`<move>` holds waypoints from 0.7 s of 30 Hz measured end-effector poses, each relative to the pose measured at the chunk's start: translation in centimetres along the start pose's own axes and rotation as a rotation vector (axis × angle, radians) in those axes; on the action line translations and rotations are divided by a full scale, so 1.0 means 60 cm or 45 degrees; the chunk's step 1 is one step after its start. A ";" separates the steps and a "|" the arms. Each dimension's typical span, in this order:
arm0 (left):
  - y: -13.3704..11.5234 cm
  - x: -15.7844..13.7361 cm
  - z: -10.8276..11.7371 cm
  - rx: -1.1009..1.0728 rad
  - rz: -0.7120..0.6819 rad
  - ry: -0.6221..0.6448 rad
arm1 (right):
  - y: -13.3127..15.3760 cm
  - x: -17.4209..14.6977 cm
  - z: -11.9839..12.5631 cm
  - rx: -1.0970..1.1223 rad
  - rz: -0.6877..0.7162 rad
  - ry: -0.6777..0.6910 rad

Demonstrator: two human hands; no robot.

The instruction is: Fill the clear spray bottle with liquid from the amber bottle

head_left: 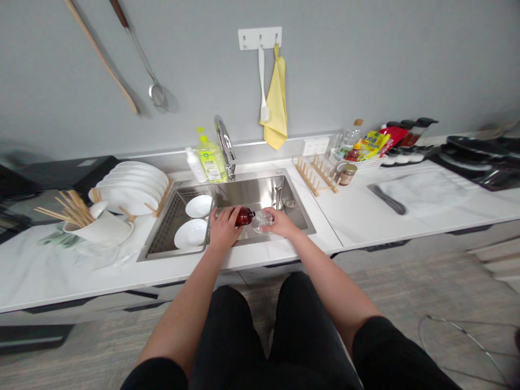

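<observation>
Over the sink (298,203), my left hand (224,230) is closed around a dark reddish-brown bottle (244,216). The bottle lies nearly level, with its narrow neck pointing right. My right hand (281,223) grips a small clear glass (263,219) close to the bottle's neck. Whether the two touch, and whether there is liquid in the glass, I cannot tell. Just left of my left hand, two white bowls (190,234) sit in a wire basket (160,219) at the sink's left side.
The faucet (226,146) rises behind the sink beside a yellow-green soap bottle (211,161). White plates (134,181) stand in a rack on the left, near a utensil holder (101,230). On the right are a wooden rack (317,174), a jar (347,174) and a knife (388,199).
</observation>
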State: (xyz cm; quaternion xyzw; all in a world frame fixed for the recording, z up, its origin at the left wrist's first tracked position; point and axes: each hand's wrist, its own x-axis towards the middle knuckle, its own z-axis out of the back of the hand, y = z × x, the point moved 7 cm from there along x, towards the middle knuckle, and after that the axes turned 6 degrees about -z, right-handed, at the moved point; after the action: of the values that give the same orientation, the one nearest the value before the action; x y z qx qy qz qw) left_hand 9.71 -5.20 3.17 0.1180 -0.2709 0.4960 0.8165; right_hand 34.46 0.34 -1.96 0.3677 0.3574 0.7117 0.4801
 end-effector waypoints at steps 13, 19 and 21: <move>0.012 0.000 -0.002 -0.098 0.089 -0.064 | 0.009 -0.018 0.018 0.391 0.009 -0.120; 0.013 0.000 -0.005 -0.112 0.084 -0.048 | 0.018 -0.082 0.097 0.228 0.002 -0.364; 0.014 0.001 -0.006 -0.123 0.087 -0.047 | 0.015 -0.113 0.142 0.139 -0.002 -0.446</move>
State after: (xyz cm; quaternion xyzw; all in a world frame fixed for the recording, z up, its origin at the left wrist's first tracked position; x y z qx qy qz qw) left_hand 9.13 -4.61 2.84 0.0783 -0.3132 0.5076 0.7988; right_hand 43.27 -4.97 1.63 0.5111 0.3067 0.6161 0.5149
